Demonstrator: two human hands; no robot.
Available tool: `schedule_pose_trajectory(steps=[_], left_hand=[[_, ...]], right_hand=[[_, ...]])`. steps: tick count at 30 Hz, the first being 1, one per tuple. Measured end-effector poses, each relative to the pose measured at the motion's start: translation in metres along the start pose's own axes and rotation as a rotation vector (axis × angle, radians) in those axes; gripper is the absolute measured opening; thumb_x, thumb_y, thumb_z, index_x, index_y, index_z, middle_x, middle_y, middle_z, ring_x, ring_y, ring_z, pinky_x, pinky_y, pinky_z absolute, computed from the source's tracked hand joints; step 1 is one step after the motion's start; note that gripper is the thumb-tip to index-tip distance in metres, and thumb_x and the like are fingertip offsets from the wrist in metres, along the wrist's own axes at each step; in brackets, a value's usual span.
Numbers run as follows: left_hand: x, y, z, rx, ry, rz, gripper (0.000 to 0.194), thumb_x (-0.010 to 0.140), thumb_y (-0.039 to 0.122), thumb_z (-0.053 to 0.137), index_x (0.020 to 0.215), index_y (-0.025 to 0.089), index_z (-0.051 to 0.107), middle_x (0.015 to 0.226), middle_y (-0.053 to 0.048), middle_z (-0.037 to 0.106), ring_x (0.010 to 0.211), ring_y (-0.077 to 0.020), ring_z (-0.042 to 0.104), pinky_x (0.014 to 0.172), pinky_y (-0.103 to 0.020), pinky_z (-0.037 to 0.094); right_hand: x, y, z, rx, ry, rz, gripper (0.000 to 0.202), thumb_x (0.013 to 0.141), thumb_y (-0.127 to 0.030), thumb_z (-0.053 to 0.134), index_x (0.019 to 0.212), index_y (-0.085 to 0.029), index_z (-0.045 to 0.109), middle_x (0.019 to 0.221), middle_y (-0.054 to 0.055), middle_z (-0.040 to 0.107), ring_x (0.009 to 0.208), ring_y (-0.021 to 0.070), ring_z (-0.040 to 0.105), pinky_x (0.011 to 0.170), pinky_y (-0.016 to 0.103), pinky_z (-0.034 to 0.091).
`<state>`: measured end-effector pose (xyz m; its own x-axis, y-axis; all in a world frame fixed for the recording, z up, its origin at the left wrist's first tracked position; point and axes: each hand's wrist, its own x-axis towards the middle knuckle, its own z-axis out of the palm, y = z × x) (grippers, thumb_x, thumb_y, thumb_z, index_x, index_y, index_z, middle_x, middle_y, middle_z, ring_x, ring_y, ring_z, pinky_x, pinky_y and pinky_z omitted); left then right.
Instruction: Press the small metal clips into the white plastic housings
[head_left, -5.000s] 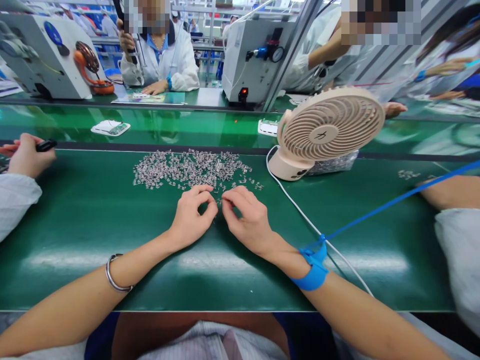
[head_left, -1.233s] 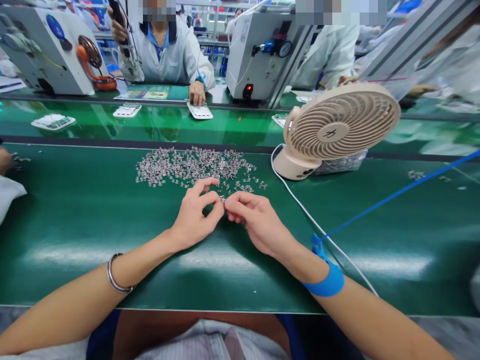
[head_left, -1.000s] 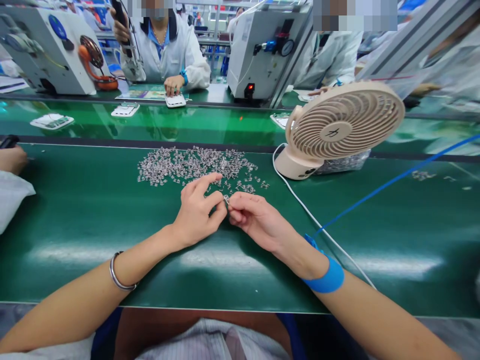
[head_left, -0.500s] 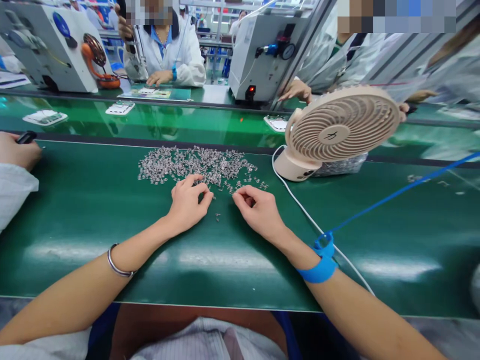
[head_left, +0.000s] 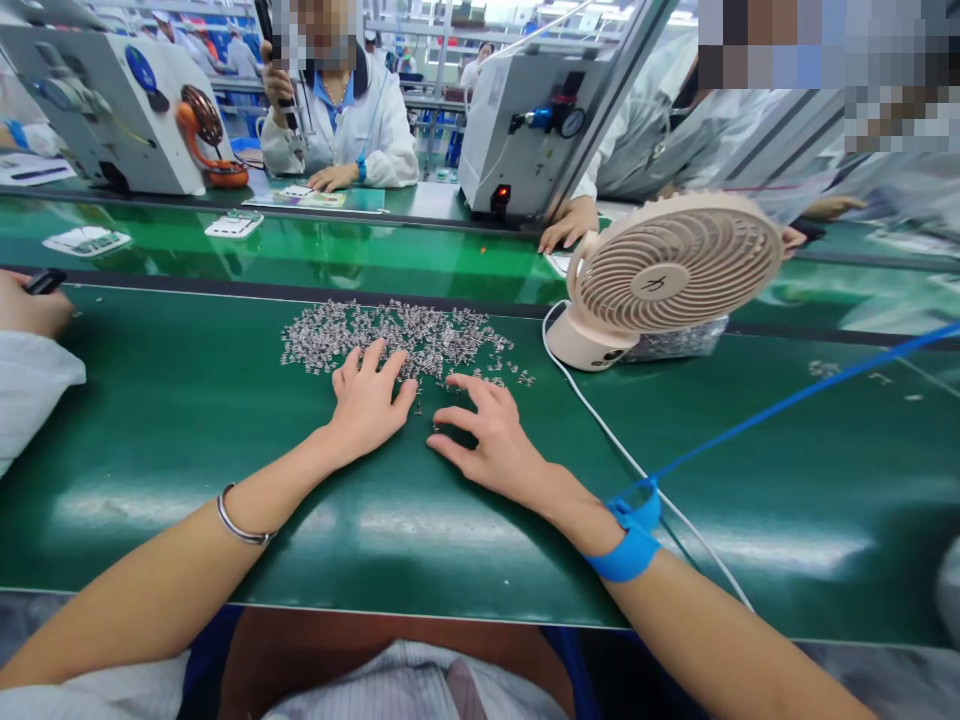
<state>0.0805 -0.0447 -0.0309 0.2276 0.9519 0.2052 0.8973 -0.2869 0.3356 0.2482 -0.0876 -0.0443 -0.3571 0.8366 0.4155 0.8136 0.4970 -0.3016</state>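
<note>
A loose pile of small silvery metal parts (head_left: pixel 390 335) lies on the green bench top (head_left: pixel 360 540). My left hand (head_left: pixel 369 402) rests at the near edge of the pile with its fingers spread, fingertips touching the parts there. To its right, my right hand (head_left: pixel 491 438) is low over the bench, thumb and fingers apart. A tiny dark metal part (head_left: pixel 436 428) shows at the gap between its thumb and index finger. Another small part (head_left: pixel 418 408) lies between the two hands. A blue wrist strap (head_left: pixel 626 545) circles my right wrist, and its cord runs off to the right.
A beige fan (head_left: pixel 664 270) stands right of the pile, its white cable (head_left: pixel 637 460) trailing toward me. Beyond runs a green conveyor (head_left: pixel 337 260) carrying white panels (head_left: pixel 234 224). Another person's hand (head_left: pixel 34 303) holds a black object at left. Co-workers and machines are across the line.
My right hand has shifted left and toward me, its closed fingers spreading beside the small parts. My left hand's fingers have also opened out from a curled pose.
</note>
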Motion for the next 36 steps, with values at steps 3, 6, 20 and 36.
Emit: schedule_pose_trajectory(steps=[3, 6, 20, 36], left_hand=[[0.004, -0.006, -0.001, 0.062, -0.063, -0.023, 0.051, 0.085, 0.045, 0.038, 0.131, 0.024, 0.042, 0.146, -0.014, 0.026, 0.128, -0.0456, 0.022, 0.094, -0.062, 0.025], [0.008, -0.012, 0.0, 0.068, -0.109, -0.057, 0.058, 0.085, 0.052, 0.031, 0.136, 0.023, 0.034, 0.149, -0.012, 0.019, 0.13, -0.0469, 0.016, 0.097, -0.063, 0.022], [0.005, -0.007, 0.002, 0.091, -0.223, 0.014, 0.065, 0.085, 0.058, 0.026, 0.141, 0.024, 0.025, 0.151, -0.007, 0.014, 0.132, -0.0449, 0.012, 0.099, -0.063, 0.017], [0.003, -0.008, 0.003, 0.102, -0.144, 0.114, 0.039, 0.089, 0.04, 0.036, 0.125, 0.035, 0.049, 0.147, -0.01, 0.022, 0.129, -0.0445, 0.021, 0.096, -0.061, 0.025]], right_hand=[[0.004, 0.018, 0.005, -0.097, 0.036, 0.12, 0.019, 0.081, -0.031, 0.053, 0.085, -0.022, 0.069, 0.123, 0.013, 0.051, 0.113, 0.0303, 0.047, 0.089, 0.048, 0.037], [0.011, 0.037, 0.006, -0.135, 0.132, 0.273, 0.028, 0.083, -0.031, 0.047, 0.1, -0.021, 0.066, 0.124, 0.015, 0.052, 0.111, 0.0315, 0.048, 0.087, 0.049, 0.038], [0.028, 0.031, 0.011, -0.242, -0.21, 0.358, 0.056, 0.088, -0.052, 0.026, 0.135, -0.023, 0.037, 0.145, 0.007, 0.03, 0.126, 0.0429, 0.029, 0.089, 0.07, 0.026], [0.023, 0.027, 0.007, -0.274, -0.151, 0.202, 0.04, 0.087, -0.046, 0.04, 0.124, -0.035, 0.051, 0.145, 0.01, 0.028, 0.124, 0.0418, 0.03, 0.089, 0.065, 0.029]])
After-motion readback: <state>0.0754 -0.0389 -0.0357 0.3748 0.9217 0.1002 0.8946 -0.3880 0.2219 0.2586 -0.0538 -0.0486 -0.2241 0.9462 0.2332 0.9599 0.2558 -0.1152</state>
